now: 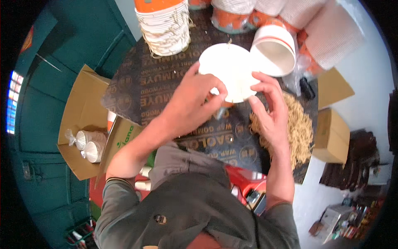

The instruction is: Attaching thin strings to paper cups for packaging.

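Note:
Over the table, a white paper tub (227, 62) is between my two hands, its pale round inside facing up and a bit of orange showing below. My left hand (197, 94) grips it from the left, thumb and fingers closed at the near rim. On the other side, my right hand (271, 110) has its fingertips and thumb at the right rim. Thin bits of cord show at the tub's far and near edges. Beneath and beside my right hand lies a heap of tan cord loops (296, 133).
A stack of tubs with cord handles (163, 33) stands far left on the dark printed board table (155, 79). Another white tub (273, 52) lies tipped at far right, before plastic-wrapped tub stacks (331, 39). An open cardboard box (85, 99) sits left; another box (331, 135) stands right.

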{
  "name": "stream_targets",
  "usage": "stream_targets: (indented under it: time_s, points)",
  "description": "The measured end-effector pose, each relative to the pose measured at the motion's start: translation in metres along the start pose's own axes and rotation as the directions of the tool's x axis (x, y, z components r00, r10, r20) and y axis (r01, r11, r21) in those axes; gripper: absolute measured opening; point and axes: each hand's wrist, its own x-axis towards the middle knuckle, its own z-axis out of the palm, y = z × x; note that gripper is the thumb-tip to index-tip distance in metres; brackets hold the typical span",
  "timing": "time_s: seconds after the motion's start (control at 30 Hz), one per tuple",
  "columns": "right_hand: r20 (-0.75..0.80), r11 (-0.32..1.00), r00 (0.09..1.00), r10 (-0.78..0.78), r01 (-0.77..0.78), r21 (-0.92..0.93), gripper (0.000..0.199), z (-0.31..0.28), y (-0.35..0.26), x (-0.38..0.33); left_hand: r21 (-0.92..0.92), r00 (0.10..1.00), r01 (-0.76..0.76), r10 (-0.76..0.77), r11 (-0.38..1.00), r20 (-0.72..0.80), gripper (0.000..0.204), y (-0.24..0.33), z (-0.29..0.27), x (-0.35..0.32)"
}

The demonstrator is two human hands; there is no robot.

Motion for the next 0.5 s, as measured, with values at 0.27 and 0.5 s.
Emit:
stream_targets:
  time_s: [0.27,0.5]
  points:
    - [0.277,0.807,0.947,-0.165,0.29,-0.513,0.043,0.01,-0.028,-0.004,-0.001,0.996,-0.088,0.088,0.996,0.012,0.013,0.004,-0.005,-0.009]
    - [0.265,0.897,0.948,-0.174,0.264,-0.355,0.014,0.014,-0.029,0.007,0.159,0.959,-0.26,0.274,0.952,-0.072,0.021,0.0,-0.037,-0.019]
